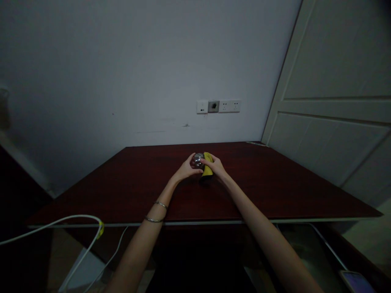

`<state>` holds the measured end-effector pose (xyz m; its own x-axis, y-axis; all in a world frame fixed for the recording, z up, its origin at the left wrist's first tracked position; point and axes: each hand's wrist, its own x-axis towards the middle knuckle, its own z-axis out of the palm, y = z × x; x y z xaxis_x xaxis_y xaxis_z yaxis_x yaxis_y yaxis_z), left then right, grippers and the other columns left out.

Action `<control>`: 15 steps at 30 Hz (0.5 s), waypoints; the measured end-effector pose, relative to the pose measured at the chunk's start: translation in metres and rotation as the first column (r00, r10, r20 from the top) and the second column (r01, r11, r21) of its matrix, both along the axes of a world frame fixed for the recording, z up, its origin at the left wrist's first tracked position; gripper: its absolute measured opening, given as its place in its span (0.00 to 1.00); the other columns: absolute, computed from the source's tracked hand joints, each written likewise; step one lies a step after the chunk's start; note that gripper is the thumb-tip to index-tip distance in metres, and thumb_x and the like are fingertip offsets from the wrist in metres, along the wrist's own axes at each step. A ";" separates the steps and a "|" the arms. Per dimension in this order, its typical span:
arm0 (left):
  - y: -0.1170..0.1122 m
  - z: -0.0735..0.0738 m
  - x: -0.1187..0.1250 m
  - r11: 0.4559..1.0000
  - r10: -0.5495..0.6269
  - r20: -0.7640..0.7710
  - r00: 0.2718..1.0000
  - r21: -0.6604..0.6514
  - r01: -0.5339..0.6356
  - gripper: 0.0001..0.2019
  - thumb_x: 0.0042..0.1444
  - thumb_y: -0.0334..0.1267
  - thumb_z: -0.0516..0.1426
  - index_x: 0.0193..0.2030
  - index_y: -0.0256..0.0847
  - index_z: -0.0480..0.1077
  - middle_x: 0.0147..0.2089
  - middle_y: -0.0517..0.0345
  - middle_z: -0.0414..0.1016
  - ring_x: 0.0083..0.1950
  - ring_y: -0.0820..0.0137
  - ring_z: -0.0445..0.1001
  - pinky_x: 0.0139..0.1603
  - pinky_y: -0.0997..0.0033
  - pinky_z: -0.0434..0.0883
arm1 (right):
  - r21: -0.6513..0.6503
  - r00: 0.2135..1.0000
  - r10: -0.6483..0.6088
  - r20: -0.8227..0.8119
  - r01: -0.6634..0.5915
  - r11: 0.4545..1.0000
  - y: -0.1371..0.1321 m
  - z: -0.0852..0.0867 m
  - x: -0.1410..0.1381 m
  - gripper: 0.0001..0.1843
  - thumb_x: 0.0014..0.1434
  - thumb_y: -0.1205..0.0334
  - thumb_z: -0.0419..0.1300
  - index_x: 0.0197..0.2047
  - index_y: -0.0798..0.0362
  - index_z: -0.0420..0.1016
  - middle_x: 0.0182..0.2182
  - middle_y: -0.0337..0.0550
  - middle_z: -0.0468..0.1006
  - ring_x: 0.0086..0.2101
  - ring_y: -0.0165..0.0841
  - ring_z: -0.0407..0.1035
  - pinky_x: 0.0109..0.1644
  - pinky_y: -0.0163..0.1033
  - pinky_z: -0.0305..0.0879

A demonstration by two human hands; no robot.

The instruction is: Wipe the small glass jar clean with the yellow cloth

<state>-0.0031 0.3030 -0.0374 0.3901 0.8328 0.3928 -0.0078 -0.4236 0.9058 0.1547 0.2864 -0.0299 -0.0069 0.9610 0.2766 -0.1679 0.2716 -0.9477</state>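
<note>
A shiny, rounded metal object [198, 159], perhaps a small bowl or cup, is held up over the middle of the desk. My left hand [186, 169] grips it from the left, fingers curled round its side and thumb below. On its right side, my right hand [216, 166] presses a yellow cloth [207, 171] with a dark edge against the metal. The right thumb reaches across to the front of the object. Part of the cloth hangs down below the fingers.
The dark red wooden desk [146, 195] meets a pale wall with sockets [229, 106]. A white panelled door [332, 101] stands at the right. White cable [76, 216] loops past the front left edge. A lit phone [356, 281] lies low at the right.
</note>
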 end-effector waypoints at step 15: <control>-0.010 0.006 0.003 0.960 0.233 -0.166 0.958 0.195 -0.200 0.41 0.29 0.40 0.68 0.54 0.33 0.62 0.48 0.46 0.72 0.48 0.63 0.71 0.51 0.62 0.67 | 0.205 0.995 -0.067 0.068 0.052 0.977 0.005 0.000 -0.003 0.27 0.47 0.48 0.61 0.48 0.55 0.71 0.46 0.48 0.75 0.45 0.38 0.70 0.52 0.44 0.64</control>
<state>-0.0004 0.2927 -0.0319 0.2873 0.8305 0.4772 0.2626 -0.5474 0.7946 0.1521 0.2914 -0.0297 0.0209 0.8840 0.4670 -0.0769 0.4671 -0.8808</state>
